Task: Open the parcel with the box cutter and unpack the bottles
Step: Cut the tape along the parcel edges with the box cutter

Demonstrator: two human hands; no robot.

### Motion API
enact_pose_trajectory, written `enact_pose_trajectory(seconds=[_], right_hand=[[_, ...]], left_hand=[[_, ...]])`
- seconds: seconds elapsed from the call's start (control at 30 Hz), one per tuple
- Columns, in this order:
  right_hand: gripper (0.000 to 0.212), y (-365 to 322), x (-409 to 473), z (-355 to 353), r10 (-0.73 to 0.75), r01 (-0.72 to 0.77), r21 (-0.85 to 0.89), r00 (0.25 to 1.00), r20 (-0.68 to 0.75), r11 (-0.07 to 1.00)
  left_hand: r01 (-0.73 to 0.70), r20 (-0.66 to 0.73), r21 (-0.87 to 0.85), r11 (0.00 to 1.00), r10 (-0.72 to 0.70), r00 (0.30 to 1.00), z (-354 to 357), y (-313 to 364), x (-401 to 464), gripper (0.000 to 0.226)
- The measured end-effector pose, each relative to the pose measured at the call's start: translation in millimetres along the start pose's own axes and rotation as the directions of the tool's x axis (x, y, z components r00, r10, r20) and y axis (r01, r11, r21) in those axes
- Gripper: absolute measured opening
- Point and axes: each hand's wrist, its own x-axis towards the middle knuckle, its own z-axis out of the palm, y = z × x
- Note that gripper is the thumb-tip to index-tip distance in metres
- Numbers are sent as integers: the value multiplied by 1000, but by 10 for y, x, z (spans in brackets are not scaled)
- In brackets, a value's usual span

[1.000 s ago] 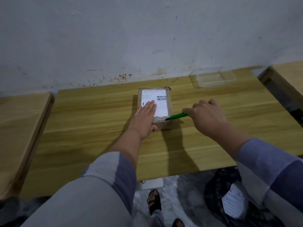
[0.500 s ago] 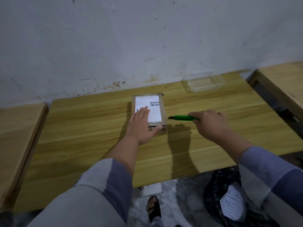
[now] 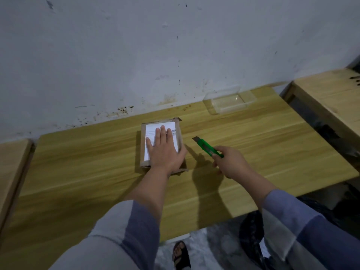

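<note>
A person stands at the near edge of a wooden bench, both sleeved forearms reaching forward. The right hand has its fingers clenched around the handle of a green box cutter, held in the air just right of the parcel; its long axis runs diagonally, with the exposed blade pointing away and to the left, toward the parcel's far right corner. The left hand lies flat, fingers straight and released, pressing on the parcel, a brown cardboard box with a white label, near the middle of the bench, its long axis running from near edge to far edge. To cut well, keep that palm clear of the blade's path and draw the blade shallowly along the taped seam, so any bottles inside are not scored. A clear plastic tray sits by the far right corner.
</note>
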Motion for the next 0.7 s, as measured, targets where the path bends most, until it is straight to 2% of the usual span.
enact_pose_trajectory(seconds=[0.3,0.47,0.7], right_hand=[[40,-349,367,371,60,-60,353,998,12,933],[39,-459,459,401,109,-117,453,993,43,884],[39,-470,517,352,76,-89,485,996,48,870]], left_hand=[[14,-50,21,1000,-13,999,58,5,15,72],[17,-53,29,999,-16,998,69,-3,13,77],[12,-46,40,999,-10,999,56,-10,8,82]])
